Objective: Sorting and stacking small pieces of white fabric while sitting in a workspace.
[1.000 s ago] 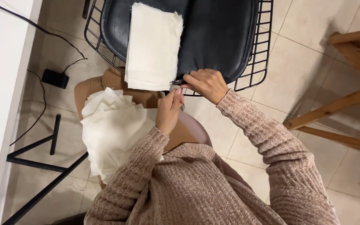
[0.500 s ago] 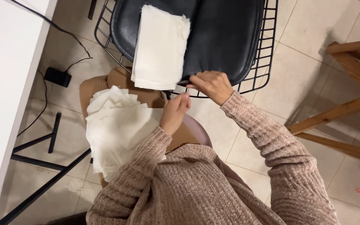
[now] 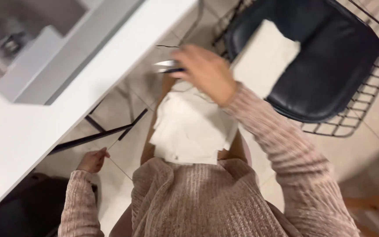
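Swung left toward the white table (image 3: 44, 127), right hand (image 3: 205, 70) grips slim metal scissors (image 3: 167, 66); left hand (image 3: 92, 160) loosely curled.

A white bench (image 3: 44, 109) fills the left of the view, with a blurred pale open box (image 3: 36, 39) on it and black metal bars (image 3: 97, 134) beneath its edge. At upper right, a black wire chair (image 3: 356, 105) carries a black cushion (image 3: 330, 66) with a folded white cloth (image 3: 266, 57) on it, above a pale tiled floor (image 3: 373, 145).
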